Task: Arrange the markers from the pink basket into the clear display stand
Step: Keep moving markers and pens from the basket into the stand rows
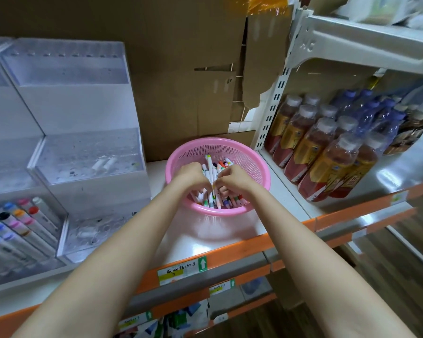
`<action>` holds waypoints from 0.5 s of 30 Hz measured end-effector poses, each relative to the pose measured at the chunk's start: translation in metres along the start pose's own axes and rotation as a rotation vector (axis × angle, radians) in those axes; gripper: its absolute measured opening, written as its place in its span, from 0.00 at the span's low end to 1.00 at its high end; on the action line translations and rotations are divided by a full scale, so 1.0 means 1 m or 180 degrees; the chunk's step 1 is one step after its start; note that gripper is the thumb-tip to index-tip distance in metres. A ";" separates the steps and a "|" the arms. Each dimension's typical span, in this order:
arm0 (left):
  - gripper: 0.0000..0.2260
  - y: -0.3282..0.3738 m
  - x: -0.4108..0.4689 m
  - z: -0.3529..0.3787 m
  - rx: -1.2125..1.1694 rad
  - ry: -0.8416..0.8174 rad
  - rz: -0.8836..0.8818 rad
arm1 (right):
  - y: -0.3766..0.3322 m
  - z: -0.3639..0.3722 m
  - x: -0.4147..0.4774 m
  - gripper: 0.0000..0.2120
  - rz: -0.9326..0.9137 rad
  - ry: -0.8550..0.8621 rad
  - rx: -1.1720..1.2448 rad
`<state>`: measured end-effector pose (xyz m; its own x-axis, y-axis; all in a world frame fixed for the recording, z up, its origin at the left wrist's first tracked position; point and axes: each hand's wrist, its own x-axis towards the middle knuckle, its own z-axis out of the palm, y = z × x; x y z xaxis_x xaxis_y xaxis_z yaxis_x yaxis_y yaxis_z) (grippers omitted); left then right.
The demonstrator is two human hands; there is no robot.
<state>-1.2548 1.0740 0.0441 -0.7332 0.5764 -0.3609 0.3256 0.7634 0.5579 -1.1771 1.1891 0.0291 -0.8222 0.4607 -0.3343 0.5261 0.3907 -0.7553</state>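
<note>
A round pink basket (249,157) stands on the white shelf and holds several white markers (210,167) with coloured caps. Both my hands are down inside it. My left hand (191,175) curls its fingers round a bunch of markers, and my right hand (232,178) grips markers beside it, the two hands touching in the middle. To the left stands the clear tiered display stand (88,152); its middle tier holds two loose white markers (104,163), and its lower front tier has round holes.
Another clear stand at far left holds several markers with coloured caps (12,220). Brown cardboard (181,81) backs the shelf. Bottled drinks (327,147) fill the neighbouring shelf on the right. An orange shelf edge with price labels (181,269) runs below.
</note>
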 end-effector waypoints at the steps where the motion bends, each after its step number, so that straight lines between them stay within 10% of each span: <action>1: 0.11 0.000 -0.001 0.000 -0.0209 -0.0095 -0.0049 | 0.000 0.000 0.000 0.03 0.0002 0.0013 0.0007; 8: 0.02 -0.003 -0.004 0.000 -0.0864 -0.0197 -0.0079 | 0.002 0.003 0.002 0.06 -0.0114 0.0386 -0.0128; 15: 0.24 -0.008 -0.005 -0.005 -0.1595 0.0607 0.0613 | -0.001 -0.002 -0.006 0.23 -0.0841 0.0918 0.0085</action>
<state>-1.2564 1.0635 0.0449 -0.7986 0.5932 -0.1019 0.1753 0.3912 0.9034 -1.1718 1.1877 0.0333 -0.8316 0.5536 0.0430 0.2955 0.5068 -0.8098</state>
